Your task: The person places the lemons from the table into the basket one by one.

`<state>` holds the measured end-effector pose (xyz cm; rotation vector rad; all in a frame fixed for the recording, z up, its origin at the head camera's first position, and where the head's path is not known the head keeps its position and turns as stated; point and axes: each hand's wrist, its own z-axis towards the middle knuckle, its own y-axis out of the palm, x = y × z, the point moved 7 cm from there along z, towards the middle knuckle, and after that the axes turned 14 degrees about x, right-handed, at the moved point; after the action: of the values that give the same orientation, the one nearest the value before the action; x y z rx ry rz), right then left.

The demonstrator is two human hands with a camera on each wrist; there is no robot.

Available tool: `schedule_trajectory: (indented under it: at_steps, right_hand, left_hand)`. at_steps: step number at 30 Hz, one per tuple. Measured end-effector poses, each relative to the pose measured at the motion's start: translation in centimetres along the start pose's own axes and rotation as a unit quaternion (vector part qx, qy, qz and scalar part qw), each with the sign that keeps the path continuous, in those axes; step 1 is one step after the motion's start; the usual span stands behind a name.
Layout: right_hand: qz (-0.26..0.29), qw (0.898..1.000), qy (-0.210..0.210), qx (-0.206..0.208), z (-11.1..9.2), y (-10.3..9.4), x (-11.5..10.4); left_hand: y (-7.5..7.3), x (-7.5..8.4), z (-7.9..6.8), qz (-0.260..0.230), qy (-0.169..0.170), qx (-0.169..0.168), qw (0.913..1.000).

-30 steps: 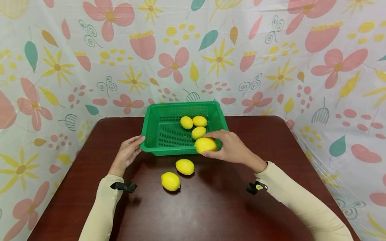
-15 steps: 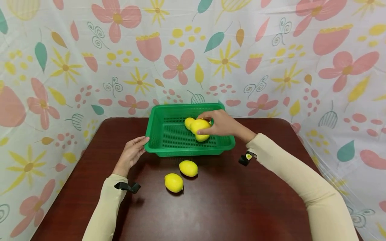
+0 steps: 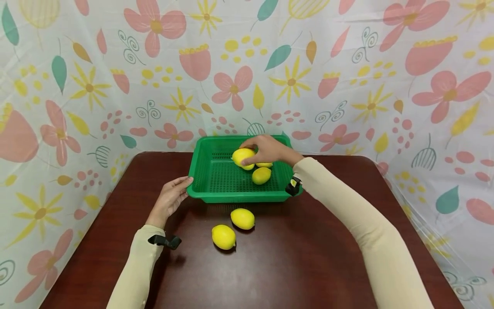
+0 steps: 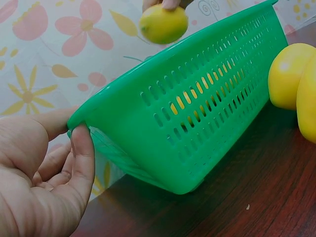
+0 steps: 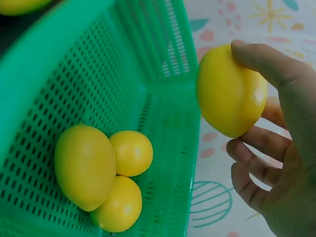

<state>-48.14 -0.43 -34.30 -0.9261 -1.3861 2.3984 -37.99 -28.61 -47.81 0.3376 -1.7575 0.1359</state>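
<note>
My right hand (image 3: 269, 150) grips a lemon (image 3: 241, 156) above the green plastic basket (image 3: 247, 198). In the right wrist view, the thumb lies on one side of this lemon and fingers are on the other. Three more lemons sit clustered inside the basket, the nearest lemon (image 5: 85, 167) being the largest in that view. My left hand (image 3: 171, 196) pinches the basket's rim at its front left corner, thumb and fingers around the edge in the left wrist view. Two lemons lie on the table in front of the basket, one lemon (image 3: 242, 219) nearer to it and another lemon (image 3: 224, 237) farther forward.
The dark brown table (image 3: 293, 257) has a glossy top. Right behind it hangs a white curtain (image 3: 235, 51) printed with flowers and leaves. Black straps circle both wrists over the cream sleeves (image 3: 362, 214).
My right hand has carried its lemon from the basket's front right rim inward, back and left over the basket. The left hand keeps its hold on the rim.
</note>
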Motion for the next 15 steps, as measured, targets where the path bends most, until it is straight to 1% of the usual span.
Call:
schedule_trajectory:
  at_steps: [3, 9, 12, 15]
  right_hand:
    - [0.003, 1.000, 0.002, -0.015, 1.2, 0.9, 0.5]
    - [0.005, 0.999, 0.038, -0.036, 3.1, 2.5, 2.0]
    - [0.005, 0.998, 0.052, -0.042, 3.9, 3.4, 2.6]
    - [0.012, 0.997, 0.066, -0.045, 4.7, 4.2, 3.1]
  left_hand:
    - [-0.1, 0.0, -0.1, 0.002, 0.003, -0.001, 1.0000]
    - [0.1, 0.0, -0.1, 0.010, 0.011, -0.003, 0.9999]
    - [0.0, 0.0, 0.0, 0.004, 0.007, 0.005, 1.0000]
    - [0.1, 0.0, 0.1, 0.001, 0.004, 0.003, 1.0000]
